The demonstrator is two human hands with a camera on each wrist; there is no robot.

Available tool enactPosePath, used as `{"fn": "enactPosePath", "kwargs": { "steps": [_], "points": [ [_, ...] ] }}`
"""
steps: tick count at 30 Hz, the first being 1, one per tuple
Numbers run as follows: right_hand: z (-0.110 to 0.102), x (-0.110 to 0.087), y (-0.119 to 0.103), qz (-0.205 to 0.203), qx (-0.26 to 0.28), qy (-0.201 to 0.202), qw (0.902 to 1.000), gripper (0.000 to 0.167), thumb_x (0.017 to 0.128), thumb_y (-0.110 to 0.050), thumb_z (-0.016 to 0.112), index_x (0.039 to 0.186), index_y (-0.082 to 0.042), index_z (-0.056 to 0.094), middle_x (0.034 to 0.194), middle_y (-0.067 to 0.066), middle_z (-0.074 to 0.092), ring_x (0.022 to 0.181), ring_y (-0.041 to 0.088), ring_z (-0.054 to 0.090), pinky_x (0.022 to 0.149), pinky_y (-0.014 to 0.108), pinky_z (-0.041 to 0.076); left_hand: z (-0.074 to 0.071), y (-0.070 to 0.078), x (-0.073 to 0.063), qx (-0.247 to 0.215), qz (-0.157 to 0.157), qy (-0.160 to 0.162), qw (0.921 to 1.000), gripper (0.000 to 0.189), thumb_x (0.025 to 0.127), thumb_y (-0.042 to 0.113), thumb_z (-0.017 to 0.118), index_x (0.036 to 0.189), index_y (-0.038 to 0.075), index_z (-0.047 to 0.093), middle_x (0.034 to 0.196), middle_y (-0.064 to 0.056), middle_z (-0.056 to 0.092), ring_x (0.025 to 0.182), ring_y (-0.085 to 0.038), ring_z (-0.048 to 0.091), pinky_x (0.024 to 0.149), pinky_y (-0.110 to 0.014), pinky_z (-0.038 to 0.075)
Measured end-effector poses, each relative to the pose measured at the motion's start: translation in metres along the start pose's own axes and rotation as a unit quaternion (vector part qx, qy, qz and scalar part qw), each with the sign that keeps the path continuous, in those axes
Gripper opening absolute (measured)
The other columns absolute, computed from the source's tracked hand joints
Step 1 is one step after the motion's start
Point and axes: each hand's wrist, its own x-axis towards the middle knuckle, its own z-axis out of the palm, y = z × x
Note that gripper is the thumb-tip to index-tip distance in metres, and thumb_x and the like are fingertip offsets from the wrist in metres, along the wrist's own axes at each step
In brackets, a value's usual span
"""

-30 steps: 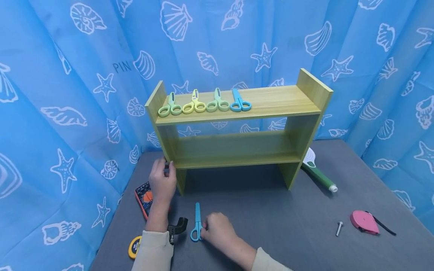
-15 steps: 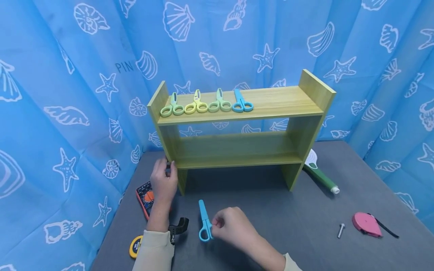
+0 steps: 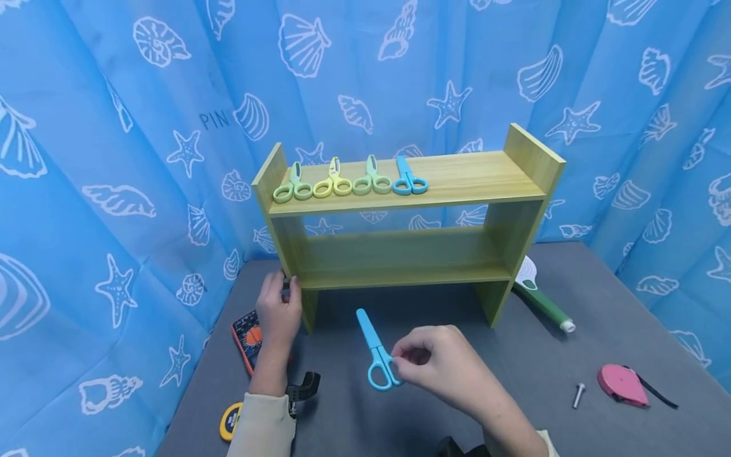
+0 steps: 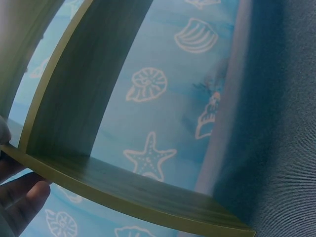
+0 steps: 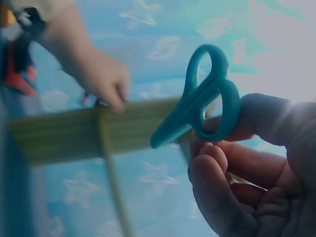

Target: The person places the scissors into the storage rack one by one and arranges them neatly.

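My right hand (image 3: 448,362) pinches a pair of light blue scissors (image 3: 374,348) by one finger loop, lifted above the table with the blades pointing away. The right wrist view shows the thumb and fingertips on the scissors' handle (image 5: 212,94). My left hand (image 3: 280,311) grips the left side panel of a wooden shelf (image 3: 474,179). In the left wrist view, fingers (image 4: 29,197) lie against the panel's edge. On the shelf's top board lie several scissors in a row: green (image 3: 294,185), yellow (image 3: 333,183), another green (image 3: 372,181) and blue (image 3: 407,179).
A multimeter (image 3: 248,336) and a yellow tape measure (image 3: 230,421) lie left on the grey table (image 3: 514,374). To the right are a bolt (image 3: 579,395), a pink tape measure (image 3: 622,384) and a green-handled white object (image 3: 545,306), partly behind the shelf.
My right hand has lifted the light blue scissors off the table and moved them right and toward the shelf. My left hand has stayed on the shelf's side panel.
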Motion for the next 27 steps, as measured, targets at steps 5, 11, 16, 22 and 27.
{"fn": "enactPosePath", "kwargs": {
  "steps": [5, 11, 16, 22, 27],
  "points": [
    [-0.035, -0.004, -0.009, -0.015, 0.009, 0.01, 0.9998, 0.011, 0.089, -0.005, 0.074, 0.089, -0.016, 0.078, 0.081, -0.009, 0.068, 0.069, 0.009, 0.064, 0.063, 0.027, 0.058, 0.001, -0.002, -0.004, -0.002, 0.003, -0.001, 1.0, 0.019, 0.098, 0.005, 0.066, 0.115, -0.002, 0.068, 0.098, -0.014, 0.064, 0.081, -0.025, 0.063, 0.06, -0.031, 0.055],
    [-0.078, -0.003, -0.024, -0.031, -0.008, 0.042, 0.9986, 0.007, 0.091, -0.008, 0.077, 0.093, -0.014, 0.079, 0.082, -0.006, 0.07, 0.069, 0.013, 0.064, 0.062, 0.028, 0.057, 0.004, -0.004, -0.006, -0.004, 0.004, 0.001, 1.0, 0.019, 0.098, 0.005, 0.066, 0.116, -0.001, 0.068, 0.098, -0.013, 0.064, 0.083, -0.024, 0.064, 0.062, -0.024, 0.054],
    [-0.109, 0.001, -0.043, -0.048, -0.065, 0.082, 0.9934, 0.006, 0.091, -0.01, 0.078, 0.096, -0.012, 0.08, 0.083, -0.005, 0.07, 0.068, 0.015, 0.063, 0.059, 0.026, 0.054, 0.003, -0.002, -0.006, -0.001, -0.001, 0.001, 1.0, 0.02, 0.098, 0.005, 0.066, 0.118, -0.002, 0.068, 0.099, -0.013, 0.065, 0.084, -0.025, 0.065, 0.062, -0.029, 0.056],
    [-0.142, 0.004, -0.068, -0.057, -0.122, 0.13, 0.9823, 0.006, 0.091, -0.015, 0.079, 0.096, -0.017, 0.081, 0.079, -0.006, 0.072, 0.067, 0.015, 0.063, 0.056, 0.023, 0.051, 0.0, -0.002, -0.003, 0.008, -0.001, -0.004, 1.0, 0.023, 0.1, 0.008, 0.064, 0.12, -0.002, 0.067, 0.1, -0.014, 0.065, 0.083, -0.025, 0.064, 0.063, -0.027, 0.055],
    [-0.169, 0.016, -0.082, -0.023, -0.164, 0.164, 0.9725, 0.011, 0.092, -0.024, 0.079, 0.1, -0.018, 0.082, 0.086, -0.002, 0.075, 0.074, 0.017, 0.061, 0.058, 0.02, 0.05, -0.001, -0.001, 0.0, 0.009, 0.002, -0.003, 1.0, 0.022, 0.1, 0.009, 0.064, 0.119, -0.002, 0.067, 0.099, -0.015, 0.065, 0.082, -0.027, 0.065, 0.063, -0.025, 0.054]
  ]
}}
